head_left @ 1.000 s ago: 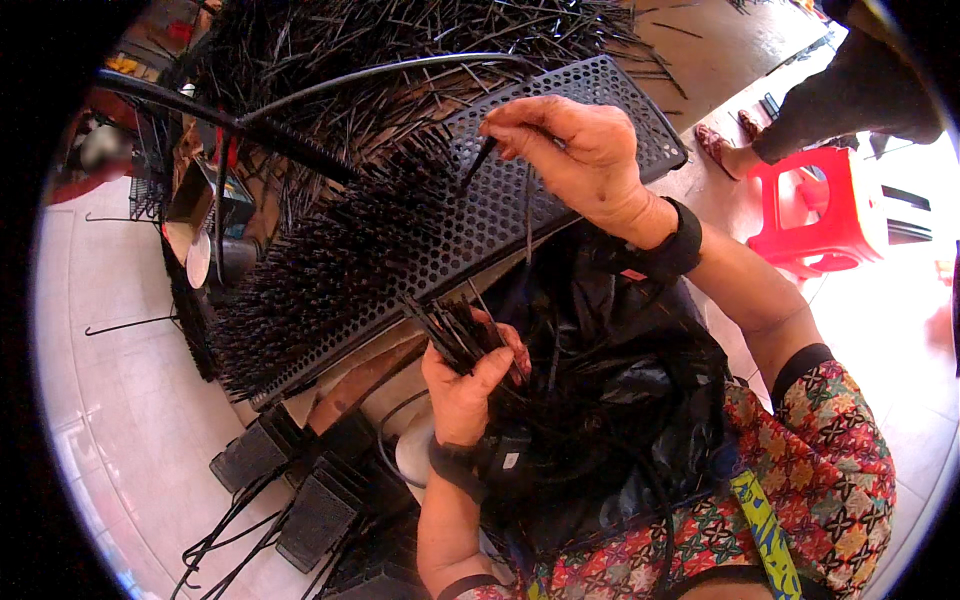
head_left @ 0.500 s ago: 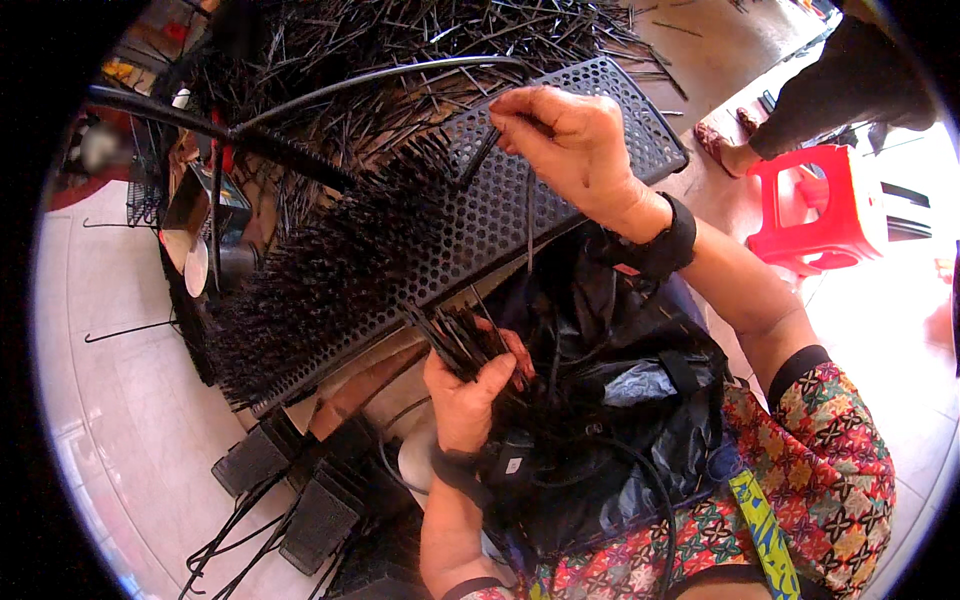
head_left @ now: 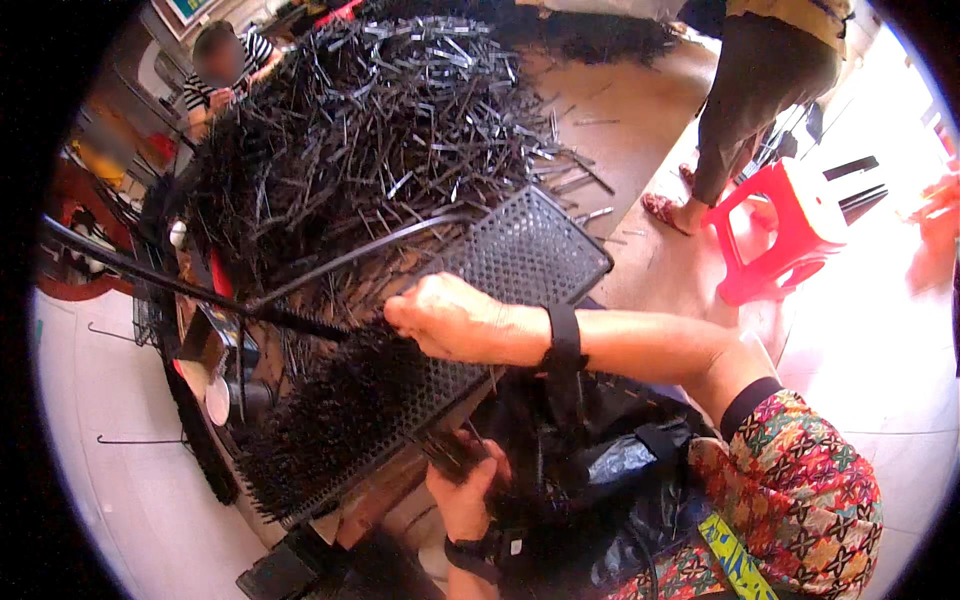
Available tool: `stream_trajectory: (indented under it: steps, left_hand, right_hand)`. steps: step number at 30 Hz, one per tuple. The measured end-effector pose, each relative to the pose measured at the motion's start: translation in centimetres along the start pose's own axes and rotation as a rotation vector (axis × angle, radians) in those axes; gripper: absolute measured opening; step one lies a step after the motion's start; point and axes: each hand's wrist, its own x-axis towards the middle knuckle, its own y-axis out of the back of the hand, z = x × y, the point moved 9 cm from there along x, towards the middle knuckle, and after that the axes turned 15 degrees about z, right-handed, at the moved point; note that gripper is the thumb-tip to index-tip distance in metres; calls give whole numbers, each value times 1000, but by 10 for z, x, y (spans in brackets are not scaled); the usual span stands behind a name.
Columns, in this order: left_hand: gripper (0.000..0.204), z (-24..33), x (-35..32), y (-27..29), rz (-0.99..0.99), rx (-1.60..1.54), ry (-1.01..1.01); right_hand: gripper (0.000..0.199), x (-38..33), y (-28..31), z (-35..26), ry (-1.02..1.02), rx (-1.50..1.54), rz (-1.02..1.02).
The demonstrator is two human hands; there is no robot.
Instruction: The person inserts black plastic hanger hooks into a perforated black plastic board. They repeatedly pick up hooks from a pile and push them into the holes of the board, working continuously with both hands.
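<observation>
A black perforated board lies slanted in front of me, its far right part showing bare holes. Dense upright black bristles cover its near left part. My right hand is over the board, at the border between bristles and bare holes. Its fingers are curled closed, and whatever is in them is hidden. Below the board's near edge, my left hand grips a bundle of thin black strips, somewhat blurred.
A large heap of black strips covers the table behind the board. A long black rod crosses from the left. A red plastic stool and a standing person's leg are at right. Another person sits at far left.
My right hand has moved left along the board, from above the bare holes to the bristles' border; the thin black piece it pinched is now out of sight. The view has tilted up.
</observation>
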Motion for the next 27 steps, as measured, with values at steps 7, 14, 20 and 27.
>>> stream_trajectory:
  steps: [7, 14, 20, 27]
  left_hand:
    - [48, 5, -1, 8, 38, 41, -58]
    - [54, 7, -4, -1, 33, 29, -32]
    - [49, 12, -6, -2, 21, 41, -80]
    - [31, 9, -2, 0, 21, 49, -76]
  right_hand:
    - [8, 4, -13, 2, -43, -121, -130]
    - [8, 9, -15, 4, 15, -154, -125]
    - [11, -6, -15, 6, 41, -303, -105]
    - [14, -18, -17, 10, 35, -267, -189]
